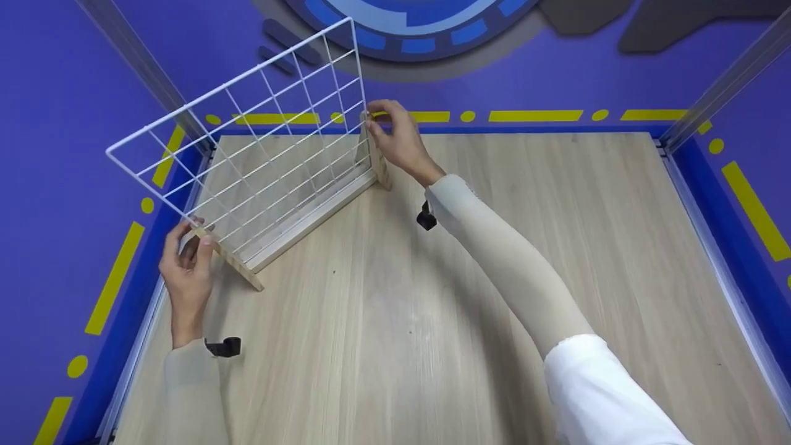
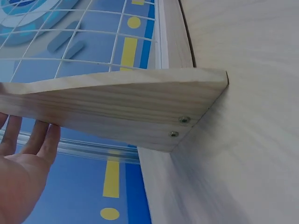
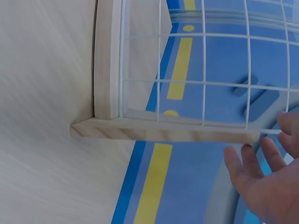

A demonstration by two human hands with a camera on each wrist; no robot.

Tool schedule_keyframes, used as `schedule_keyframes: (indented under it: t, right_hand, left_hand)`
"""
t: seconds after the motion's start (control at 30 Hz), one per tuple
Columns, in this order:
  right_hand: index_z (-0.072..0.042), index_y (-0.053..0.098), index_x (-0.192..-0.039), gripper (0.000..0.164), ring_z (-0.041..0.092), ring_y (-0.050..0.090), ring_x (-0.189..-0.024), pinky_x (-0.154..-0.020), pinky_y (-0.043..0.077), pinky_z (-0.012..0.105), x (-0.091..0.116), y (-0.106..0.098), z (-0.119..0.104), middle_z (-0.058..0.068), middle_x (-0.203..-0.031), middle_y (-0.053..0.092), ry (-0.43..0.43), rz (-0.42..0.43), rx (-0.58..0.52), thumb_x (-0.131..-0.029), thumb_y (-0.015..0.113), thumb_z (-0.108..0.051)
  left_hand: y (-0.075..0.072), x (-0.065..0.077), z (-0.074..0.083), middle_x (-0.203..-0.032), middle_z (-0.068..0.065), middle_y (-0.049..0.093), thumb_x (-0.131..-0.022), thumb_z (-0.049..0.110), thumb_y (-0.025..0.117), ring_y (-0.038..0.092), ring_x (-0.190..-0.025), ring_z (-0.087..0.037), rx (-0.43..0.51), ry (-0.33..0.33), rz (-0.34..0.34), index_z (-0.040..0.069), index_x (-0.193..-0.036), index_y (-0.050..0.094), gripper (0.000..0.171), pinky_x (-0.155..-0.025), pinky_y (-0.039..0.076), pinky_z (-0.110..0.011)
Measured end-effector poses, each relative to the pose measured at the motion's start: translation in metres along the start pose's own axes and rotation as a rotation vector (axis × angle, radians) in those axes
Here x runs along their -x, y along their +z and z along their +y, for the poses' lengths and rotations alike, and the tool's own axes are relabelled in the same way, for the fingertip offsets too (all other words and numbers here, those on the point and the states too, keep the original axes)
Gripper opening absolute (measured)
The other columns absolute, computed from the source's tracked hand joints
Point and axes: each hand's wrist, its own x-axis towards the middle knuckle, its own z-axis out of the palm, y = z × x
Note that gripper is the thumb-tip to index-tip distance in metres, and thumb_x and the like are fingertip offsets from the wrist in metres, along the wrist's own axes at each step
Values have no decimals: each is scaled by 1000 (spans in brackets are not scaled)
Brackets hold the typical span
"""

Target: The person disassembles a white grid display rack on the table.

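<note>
"Grip condition?"
"Holding wire rack (image 1: 287, 123) by opposite wooden ends (image 2: 131, 107), in left hand (image 1: 188, 266) and right hand (image 1: 400, 139)."
"Rack location, long axis?"
"On table (image 1: 346, 371), between both hands, slanting from near left to far right; equally near each."

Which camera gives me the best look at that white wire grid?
The head view, since it shows the white wire grid nearly whole, both upper corners included. The left wrist view shows only part of it, beyond a wooden side piece; the right wrist view also shows part, cut off by the picture's edges.
</note>
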Motion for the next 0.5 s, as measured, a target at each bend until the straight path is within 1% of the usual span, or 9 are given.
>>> schedule_keyframes:
  t: [0.13, 0.23, 0.37, 0.43, 0.5]
  right_hand:
    - [0, 67, -133, 30, 25, 68, -122, -102, 59, 30, 6, 1, -9, 16, -132, 65, -29, 24, -48, -104, 67, -7]
    - [-1, 68, -133, 30, 25, 66, -124, -104, 59, 32, 12, 2, -13, 15, -133, 65, -29, 28, -80, -104, 68, -8]
    - [-4, 68, -133, 31, 28, 64, -128, -105, 58, 32, 20, 7, -16, 12, -134, 66, -39, 33, -88, -103, 71, -10]
    - [-5, 68, -134, 32, 30, 64, -128, -105, 58, 34, 24, 11, -17, 12, -135, 66, -56, 35, -90, -102, 72, -10]
    - [-4, 68, -134, 33, 31, 65, -127, -105, 58, 37, 27, 16, -17, 15, -135, 66, -78, 37, -98, -101, 73, -8]
  left_hand:
    - [0, -1, -2, -137, -21, 64, -102, -3, 64, 69, -124, -27, 55, 7, 10, -7, -145, 57, 44, -108, 52, -20]
    - [1, 0, -1, -136, -25, 63, -102, -4, 63, 69, -124, -28, 92, 3, 11, -10, -145, 55, 44, -107, 52, -19]
    - [3, 0, 0, -136, -24, 62, -102, -4, 62, 68, -124, -24, 130, -11, 14, -12, -145, 53, 45, -107, 52, -18]
    - [4, 0, -2, -135, -22, 63, -102, -4, 62, 68, -122, -22, 136, -7, 21, -11, -145, 54, 44, -107, 52, -18]
    - [5, 0, -5, -134, -22, 63, -102, -5, 62, 68, -122, -20, 144, -3, 25, -10, -145, 55, 44, -106, 53, -18]
